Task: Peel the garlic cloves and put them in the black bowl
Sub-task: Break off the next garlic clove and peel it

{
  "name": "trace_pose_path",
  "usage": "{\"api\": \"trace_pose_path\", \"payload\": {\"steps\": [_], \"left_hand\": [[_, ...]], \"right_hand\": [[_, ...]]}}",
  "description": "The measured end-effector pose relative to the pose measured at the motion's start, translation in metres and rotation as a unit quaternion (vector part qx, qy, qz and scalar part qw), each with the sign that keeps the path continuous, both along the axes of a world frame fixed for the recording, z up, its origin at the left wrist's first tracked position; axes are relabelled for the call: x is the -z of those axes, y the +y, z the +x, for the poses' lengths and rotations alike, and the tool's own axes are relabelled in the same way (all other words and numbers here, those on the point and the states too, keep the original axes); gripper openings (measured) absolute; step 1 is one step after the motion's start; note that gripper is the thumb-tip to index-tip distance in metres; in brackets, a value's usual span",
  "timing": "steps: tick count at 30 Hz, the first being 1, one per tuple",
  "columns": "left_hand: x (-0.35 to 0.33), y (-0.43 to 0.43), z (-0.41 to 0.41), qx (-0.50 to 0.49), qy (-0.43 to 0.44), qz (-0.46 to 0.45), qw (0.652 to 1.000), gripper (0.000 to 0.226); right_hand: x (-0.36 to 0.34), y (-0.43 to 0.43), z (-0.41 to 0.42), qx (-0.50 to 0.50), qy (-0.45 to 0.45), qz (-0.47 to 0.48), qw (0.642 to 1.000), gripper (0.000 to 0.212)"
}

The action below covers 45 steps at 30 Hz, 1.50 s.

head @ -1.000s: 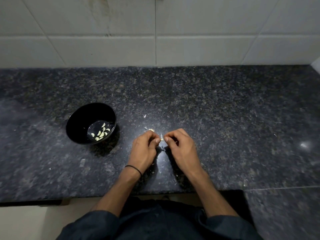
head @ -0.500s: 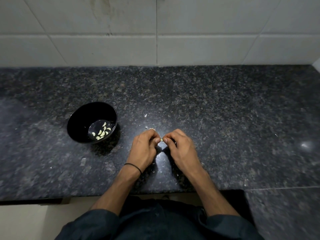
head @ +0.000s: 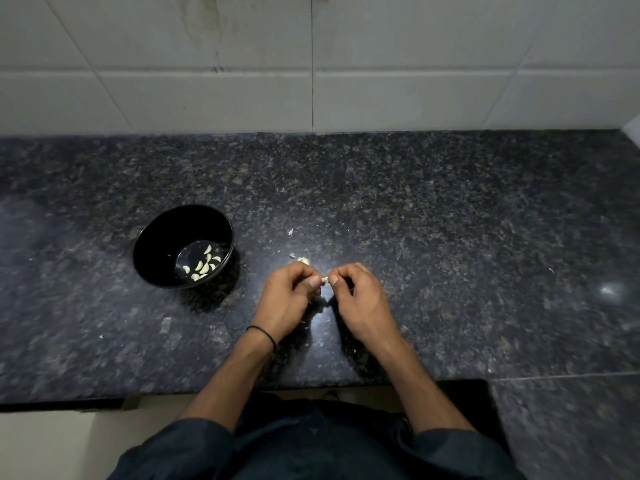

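A: What's in front of them?

B: A pale tiled wall (head: 398, 98) at the back, and below it a dark speckled stone counter (head: 450, 237) running the full width. The person stands at its near edge, dark sleeves (head: 194, 441) pushed up the forearms.

A: And the bowl?

B: The black bowl (head: 162, 244) sits on the counter to their left, apart from the hands, tipped a little towards them.

A: The hands?

B: They are close together over the middle of the counter. The left hand (head: 287, 299) has its fingers curled in, the thumb tip pressed to one end of a garlic clove (head: 324, 280). The right hand (head: 360, 303) is curled the same way and pinches the other end. The clove is held up between the two thumbs, off the stone. A thin black band (head: 263, 332) circles the left wrist.

A: Anything in the bowl?

B: A handful of peeled cloves (head: 202, 265) lie at its bottom.

A: Loose bits?

B: A small pale garlic piece (head: 303, 260) lies on the counter just beyond the left knuckles. I can't tell whether it is peeled. A skin flake (head: 291, 231) lies further back.
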<state>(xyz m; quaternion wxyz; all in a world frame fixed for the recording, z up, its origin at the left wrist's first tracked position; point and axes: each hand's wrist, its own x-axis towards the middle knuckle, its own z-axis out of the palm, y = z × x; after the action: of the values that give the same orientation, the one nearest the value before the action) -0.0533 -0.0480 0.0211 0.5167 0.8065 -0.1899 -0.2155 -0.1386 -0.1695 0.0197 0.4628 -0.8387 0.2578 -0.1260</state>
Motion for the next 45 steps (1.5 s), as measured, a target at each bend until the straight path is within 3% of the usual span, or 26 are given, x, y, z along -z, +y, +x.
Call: {"api": "trace_pose_path", "payload": {"steps": [7,13,19,26,32,37,41,45], "left_hand": [[-0.008,-0.002,-0.009,-0.048,0.162,-0.080,0.982,0.021],[-0.006,-0.005,-0.012,-0.081,0.205,-0.117,0.968,0.025],[0.010,-0.001,-0.006,-0.094,0.144,-0.066,0.983,0.019],[0.024,0.009,0.002,-0.104,0.057,0.009,0.993,0.011],[0.022,0.020,0.004,-0.124,-0.022,0.068,0.990,0.009],[0.026,0.029,0.011,-0.113,-0.110,0.101,0.982,0.010],[0.030,0.031,0.015,-0.105,-0.138,0.098,0.980,0.006],[0.032,0.032,0.016,-0.104,-0.135,0.102,0.980,0.010]], "right_hand": [[0.010,0.002,0.001,0.039,0.010,0.134,0.990,0.015],[0.009,0.003,0.002,0.057,0.017,0.165,0.984,0.013],[0.006,-0.002,0.003,0.033,0.037,0.029,0.998,0.019],[0.020,-0.003,0.005,-0.007,0.059,-0.066,0.996,0.019],[0.021,-0.003,0.000,-0.041,0.019,-0.088,0.995,0.004],[0.021,-0.005,0.000,-0.062,-0.003,-0.106,0.992,0.010],[0.022,-0.006,0.001,-0.059,-0.003,-0.104,0.993,0.002],[0.024,-0.005,0.005,-0.072,-0.013,-0.125,0.989,0.010]]}}
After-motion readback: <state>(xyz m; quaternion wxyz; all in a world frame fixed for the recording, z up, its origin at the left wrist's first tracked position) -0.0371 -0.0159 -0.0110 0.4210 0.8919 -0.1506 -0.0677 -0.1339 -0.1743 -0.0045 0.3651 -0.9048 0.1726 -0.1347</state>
